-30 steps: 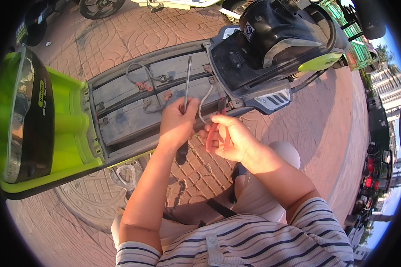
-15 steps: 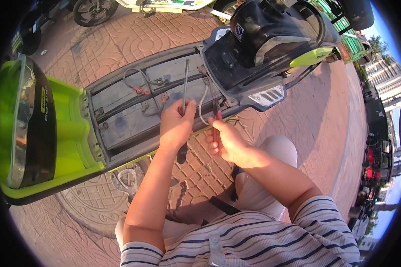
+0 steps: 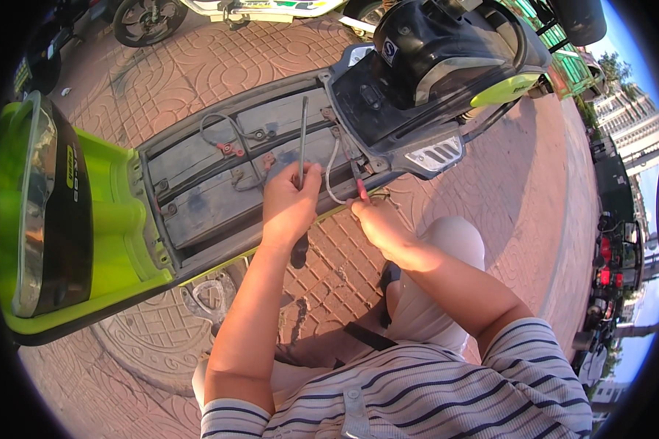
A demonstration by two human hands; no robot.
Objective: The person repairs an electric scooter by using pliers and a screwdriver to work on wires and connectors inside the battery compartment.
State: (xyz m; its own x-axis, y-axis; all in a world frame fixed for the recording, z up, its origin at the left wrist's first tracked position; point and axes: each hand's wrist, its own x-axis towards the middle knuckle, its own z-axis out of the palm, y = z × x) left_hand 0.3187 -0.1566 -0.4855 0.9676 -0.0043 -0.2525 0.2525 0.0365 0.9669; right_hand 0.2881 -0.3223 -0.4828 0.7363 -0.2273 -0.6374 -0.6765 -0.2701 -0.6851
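Note:
My left hand (image 3: 289, 206) is closed around a long screwdriver (image 3: 303, 135); its shaft points up over the grey battery blocks (image 3: 212, 208), and its dark handle sticks out below my fist. My right hand (image 3: 381, 225) grips a red-handled tool that looks like pliers (image 3: 362, 189) at the near edge of the scooter's floor compartment. The tool's dark end points up toward the compartment's right corner. A grey cable (image 3: 329, 174) loops down from the batteries to my right fingertips; whether they pinch it I cannot tell. Red terminal connectors (image 3: 231, 149) and other leads lie on the batteries.
The green scooter's rear shell (image 3: 117, 219) rises at the left, and its black front section (image 3: 403, 80) stands at the upper right. Under my arms is patterned red paving with a round manhole cover (image 3: 154, 329). Another scooter (image 3: 263, 9) is parked beyond.
My right hand has shifted slightly right and turned, so the red handle now shows above its fingers. The left hand and screwdriver have barely moved. The view has shifted a little.

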